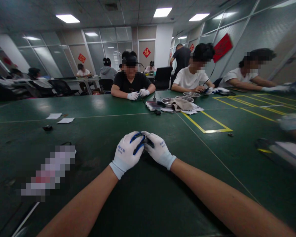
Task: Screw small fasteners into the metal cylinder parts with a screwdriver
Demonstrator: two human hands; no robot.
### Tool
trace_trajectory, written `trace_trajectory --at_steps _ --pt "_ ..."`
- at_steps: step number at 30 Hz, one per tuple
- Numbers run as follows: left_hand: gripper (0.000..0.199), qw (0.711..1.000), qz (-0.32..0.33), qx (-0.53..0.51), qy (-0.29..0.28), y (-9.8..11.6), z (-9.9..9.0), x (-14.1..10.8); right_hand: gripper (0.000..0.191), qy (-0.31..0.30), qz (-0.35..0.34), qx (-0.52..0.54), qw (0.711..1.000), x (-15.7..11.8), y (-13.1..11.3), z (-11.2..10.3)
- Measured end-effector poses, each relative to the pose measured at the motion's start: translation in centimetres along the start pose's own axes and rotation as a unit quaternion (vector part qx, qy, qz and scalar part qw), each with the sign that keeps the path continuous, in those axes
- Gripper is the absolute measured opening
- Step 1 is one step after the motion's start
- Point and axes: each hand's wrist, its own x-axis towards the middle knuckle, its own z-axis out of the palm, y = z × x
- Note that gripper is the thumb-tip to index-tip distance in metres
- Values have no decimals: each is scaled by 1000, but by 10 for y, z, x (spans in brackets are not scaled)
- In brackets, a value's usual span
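Observation:
My left hand and my right hand meet over the middle of the green table, both in white knit gloves with dark blue palms. Between them is a small dark object, rounded at the top. Fingers of both hands curl around it, so most of its shape is hidden and its kind cannot be made out. Both forearms rest low over the tabletop, reaching in from the near edge.
On the green table lie a pixelated oblong item at left, white papers and a small black object. Metal bowls and a cloth stand farther back, beside yellow tape outlines. Gloved co-workers sit across and right.

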Motion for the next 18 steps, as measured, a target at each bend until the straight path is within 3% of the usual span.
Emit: trace_trajectory --at_steps 18 --pt "40 1000 6 -18 -5 0 -1 1 47 -3 4 31 1000 0 -2 -2"
